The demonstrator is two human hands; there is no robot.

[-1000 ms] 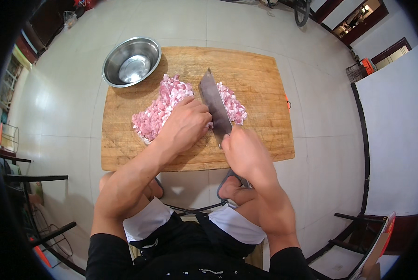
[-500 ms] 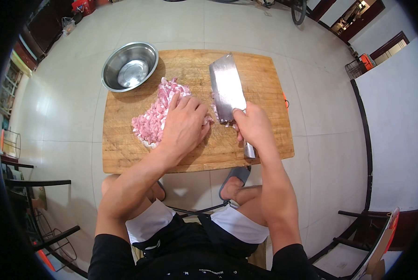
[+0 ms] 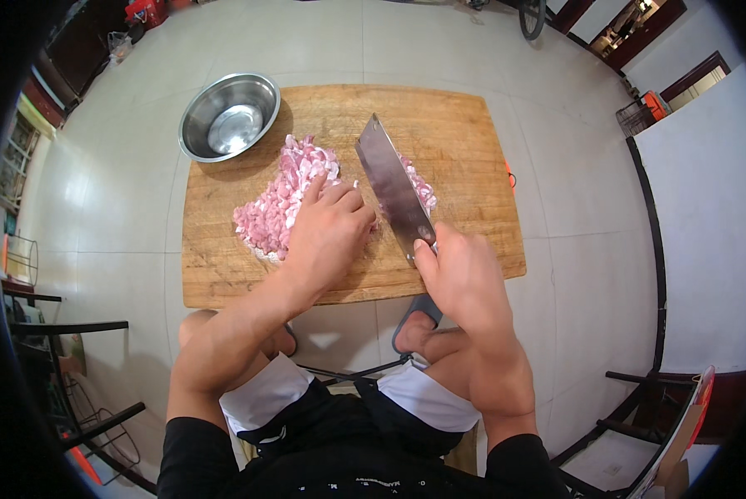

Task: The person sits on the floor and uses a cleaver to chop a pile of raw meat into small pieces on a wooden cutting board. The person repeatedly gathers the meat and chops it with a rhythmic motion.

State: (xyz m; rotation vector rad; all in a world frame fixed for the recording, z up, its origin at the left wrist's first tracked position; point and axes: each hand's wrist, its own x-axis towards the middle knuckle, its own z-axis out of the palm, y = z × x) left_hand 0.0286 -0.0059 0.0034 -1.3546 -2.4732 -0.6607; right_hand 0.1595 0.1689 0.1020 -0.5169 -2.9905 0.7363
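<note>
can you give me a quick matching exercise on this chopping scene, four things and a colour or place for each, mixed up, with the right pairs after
Things
1. steel bowl
2. cleaver
3. cutting board
4. larger meat heap

Places and colours
a. gripped in the right hand
b. pink and white, by the left hand
c. silver, at the far left corner of the cutting board
d. brown wood, beneath the larger meat heap

Right pairs: 1-c, 2-a, 3-d, 4-b
</note>
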